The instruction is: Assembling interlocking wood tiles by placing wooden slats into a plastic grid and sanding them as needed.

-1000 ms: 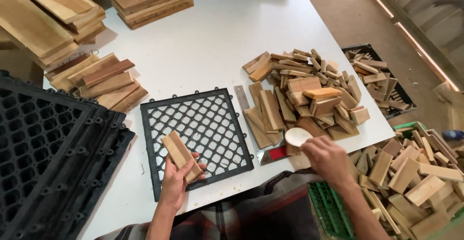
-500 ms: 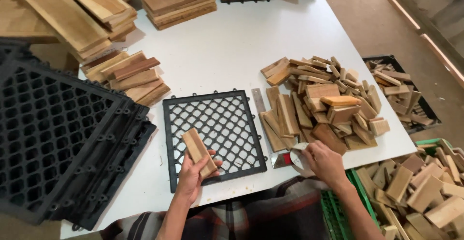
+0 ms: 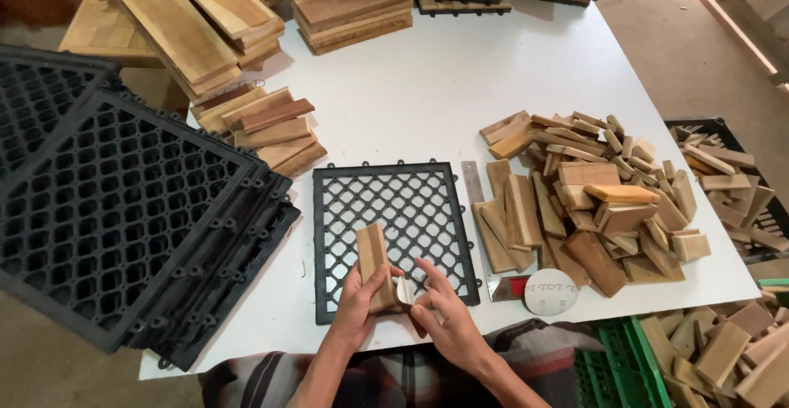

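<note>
White worktable [image 3: 460, 87] fills the view, bare concrete floor at far right. Left edge: stack of black plastic grid tiles [image 3: 123, 219] overhangs the table, partly cut off by the frame. Far left: long wooden planks [image 3: 177, 22], tops cropped. Short wooden slats [image 3: 263, 129] piled just beyond. Centre near: single black grid tile [image 3: 394, 227] lies flat. Left hand [image 3: 362, 305] clasps a short wooden slat [image 3: 374, 264] over the tile's near edge. Right hand [image 3: 440, 318] pinches a small pale piece [image 3: 405, 291] against the slat's end; what it is cannot be made out. Right: metal ruler [image 3: 475, 202], heap of wood offcuts [image 3: 592, 202], round white disc [image 3: 550, 291]. Crates of offcuts [image 3: 723, 342] cut off at right.
</note>
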